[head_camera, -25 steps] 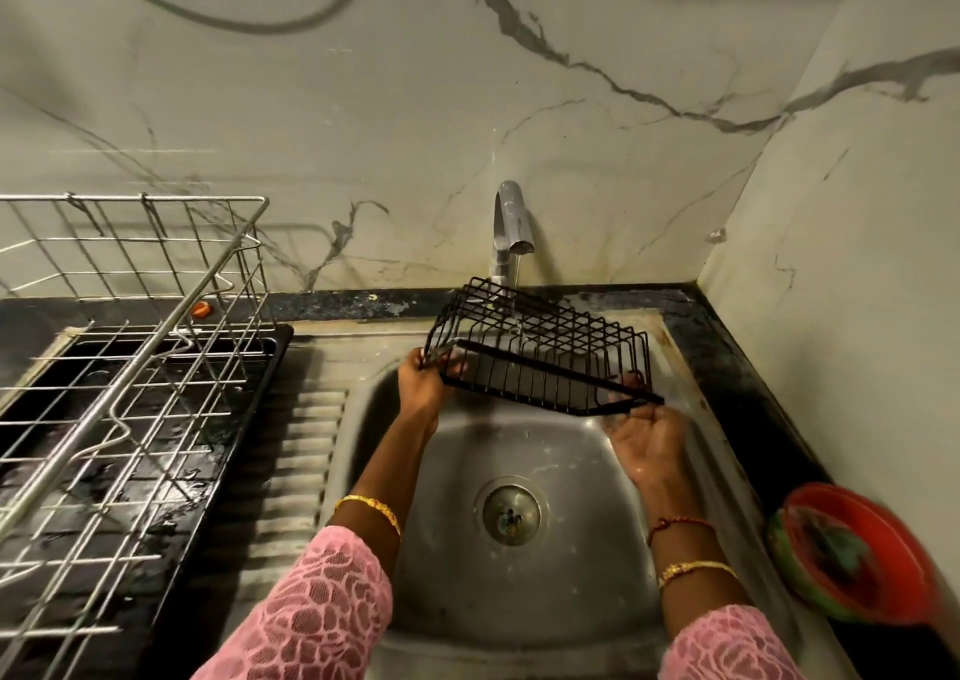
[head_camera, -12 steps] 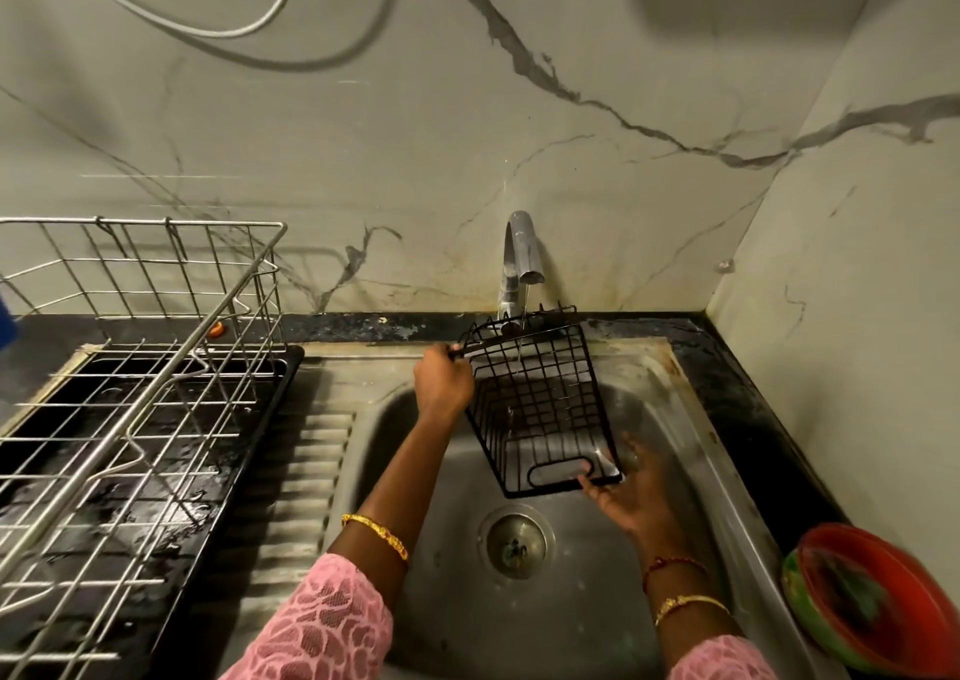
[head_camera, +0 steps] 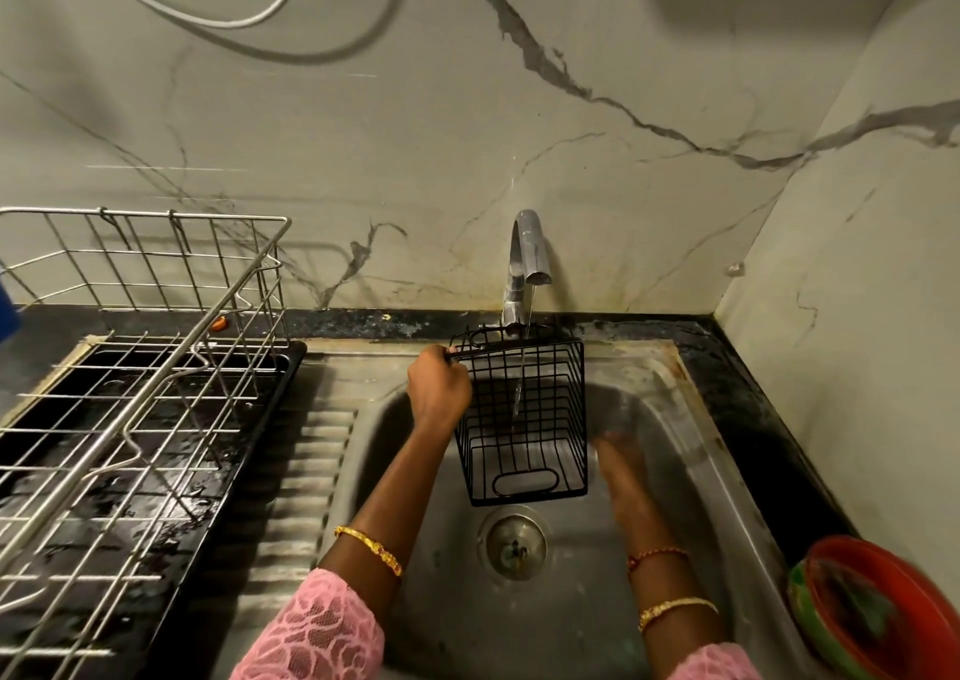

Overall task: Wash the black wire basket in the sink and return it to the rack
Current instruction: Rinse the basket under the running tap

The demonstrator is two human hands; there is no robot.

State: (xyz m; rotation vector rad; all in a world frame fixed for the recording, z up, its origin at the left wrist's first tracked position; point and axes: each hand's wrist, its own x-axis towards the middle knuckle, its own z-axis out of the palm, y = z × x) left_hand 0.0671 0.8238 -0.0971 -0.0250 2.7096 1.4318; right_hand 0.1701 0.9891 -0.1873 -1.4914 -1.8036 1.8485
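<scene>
A steel wire rack [head_camera: 140,393] stands on a black drip tray [head_camera: 244,451] at the worktop's left edge, well apart from the bowl of the sink [head_camera: 691,471]. A red dish [head_camera: 883,606] sits at the right front corner. Grey-veined marble walls meet behind the tap [head_camera: 527,258], which runs a thin stream. The black wire basket [head_camera: 524,419] hangs tilted over the sink bowl, under the stream, above the drain [head_camera: 514,547]. The left hand [head_camera: 439,386] grips its top rim. The right hand [head_camera: 618,466] is blurred just beside the basket; I cannot tell its grip.
</scene>
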